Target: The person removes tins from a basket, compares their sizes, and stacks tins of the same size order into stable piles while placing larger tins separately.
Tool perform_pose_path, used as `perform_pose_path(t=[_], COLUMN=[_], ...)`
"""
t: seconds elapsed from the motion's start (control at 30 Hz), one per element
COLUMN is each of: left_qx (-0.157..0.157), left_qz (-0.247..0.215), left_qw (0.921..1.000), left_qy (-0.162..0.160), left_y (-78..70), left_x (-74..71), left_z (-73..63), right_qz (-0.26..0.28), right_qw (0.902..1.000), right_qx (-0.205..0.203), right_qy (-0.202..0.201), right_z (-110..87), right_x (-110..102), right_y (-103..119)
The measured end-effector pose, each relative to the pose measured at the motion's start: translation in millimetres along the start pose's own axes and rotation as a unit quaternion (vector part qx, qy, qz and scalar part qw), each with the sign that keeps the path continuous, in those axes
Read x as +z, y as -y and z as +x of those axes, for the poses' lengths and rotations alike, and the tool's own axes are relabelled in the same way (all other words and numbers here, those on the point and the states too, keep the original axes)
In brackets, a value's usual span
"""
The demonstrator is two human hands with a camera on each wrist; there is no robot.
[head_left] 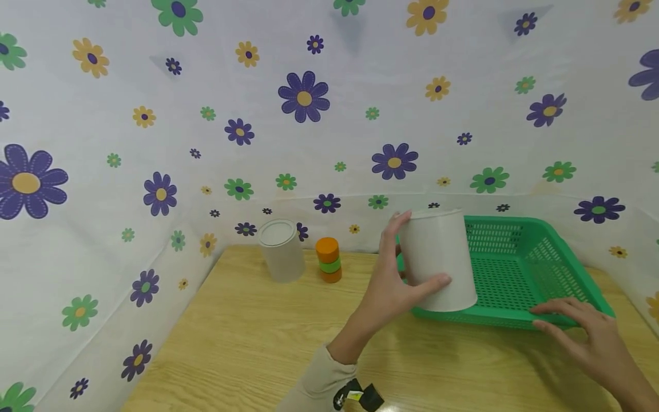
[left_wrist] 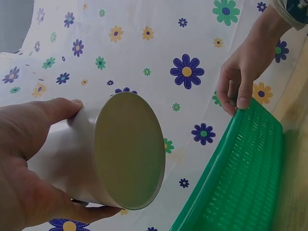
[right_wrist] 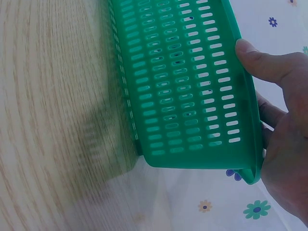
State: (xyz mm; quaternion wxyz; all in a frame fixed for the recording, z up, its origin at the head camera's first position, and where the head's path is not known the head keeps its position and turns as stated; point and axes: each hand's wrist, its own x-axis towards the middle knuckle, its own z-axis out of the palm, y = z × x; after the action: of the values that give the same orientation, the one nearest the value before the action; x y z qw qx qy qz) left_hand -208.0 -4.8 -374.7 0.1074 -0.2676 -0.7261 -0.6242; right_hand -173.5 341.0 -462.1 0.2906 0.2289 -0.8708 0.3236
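Note:
My left hand (head_left: 393, 280) grips a plain white cylindrical container (head_left: 440, 260) around its side and holds it in front of the green plastic basket (head_left: 520, 317). In the left wrist view, the flat round end of the container (left_wrist: 130, 151) faces the camera, with the thumb on one side and fingers on the other. Its contents cannot be seen. At the basket's near right corner, my right hand (head_left: 592, 332) pinches the rim. The right wrist view has the thumb on the outside of the slotted basket wall (right_wrist: 187, 96) and fingers behind the rim.
Toward the back left of the wooden table (head_left: 247, 337) stands a whitish cylindrical container (head_left: 285, 257) with a pale round top. Beside it is a small orange jar (head_left: 328, 260) with a green band. A flower-patterned cloth (head_left: 350, 131) hangs behind the table and along its sides.

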Motion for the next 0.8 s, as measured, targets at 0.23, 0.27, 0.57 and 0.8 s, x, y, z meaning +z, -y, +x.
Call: perform_pose_path(t=[0.23,0.27,0.57,0.8], left_qx=[-0.003,-0.001,0.017,0.037], left_qz=[0.000,0.000,0.016,0.041], left_qw=[0.9999,0.9998,0.9990,0.9970], left_qy=[-0.017,-0.018,-0.038,-0.055], left_y=[3.0,3.3,15.0,28.9], left_x=[-18.0,-20.7,-45.4,-73.3], left_z=[-20.1,-22.6,-40.5,-54.7], right_qz=[0.002,0.004,-0.002,-0.010], right_qw=[0.9999,0.9999,1.0000,0.9999], right_qx=[0.015,0.015,-0.002,-0.005], right_qy=[0.005,0.005,0.002,-0.001], right_z=[-3.1,-3.2,-5.8,-1.0], right_x=[2.2,2.6,2.1,0.7], right_y=[-1.3,-1.4,-1.8,-2.5])
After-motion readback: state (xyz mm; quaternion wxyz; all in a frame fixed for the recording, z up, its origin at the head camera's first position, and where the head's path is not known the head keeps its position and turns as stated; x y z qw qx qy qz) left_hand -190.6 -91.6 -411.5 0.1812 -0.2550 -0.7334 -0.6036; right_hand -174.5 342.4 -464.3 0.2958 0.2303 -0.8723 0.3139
